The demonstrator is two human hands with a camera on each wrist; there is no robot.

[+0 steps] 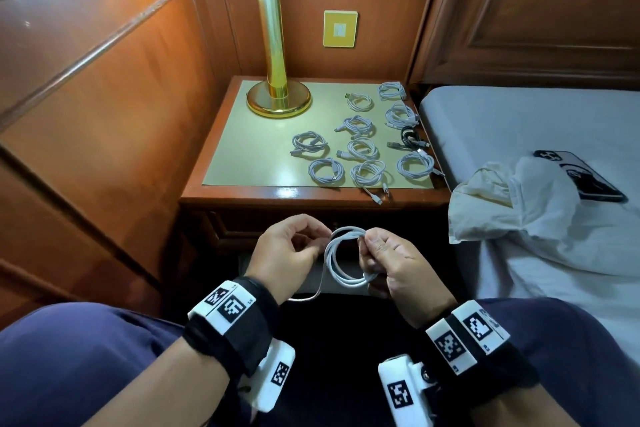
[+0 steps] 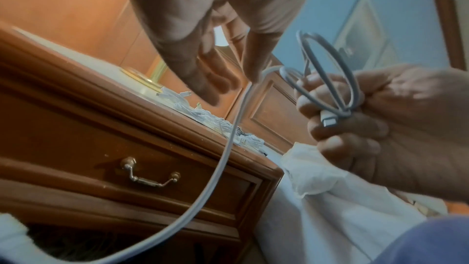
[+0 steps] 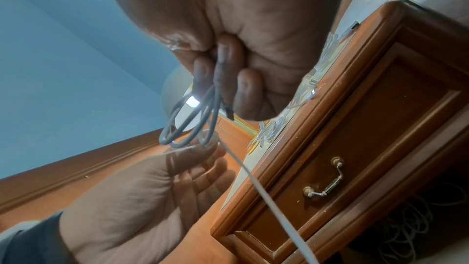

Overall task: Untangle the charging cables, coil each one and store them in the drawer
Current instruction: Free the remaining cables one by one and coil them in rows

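Cable (image 1: 341, 258) looped between both hands.

Brass lamp (image 1: 273, 94) on nightstand (image 1: 242, 194); phone (image 1: 581, 177) beside crumpled white cloth (image 1: 512, 204) on bed (image 1: 519, 121)

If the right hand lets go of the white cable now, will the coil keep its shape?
Probably not. The white cable looks floppy: its free tail sags in a curve below the left hand. Nothing ties the loops; only the right hand pinches them, so they would likely spring apart. It seems light.
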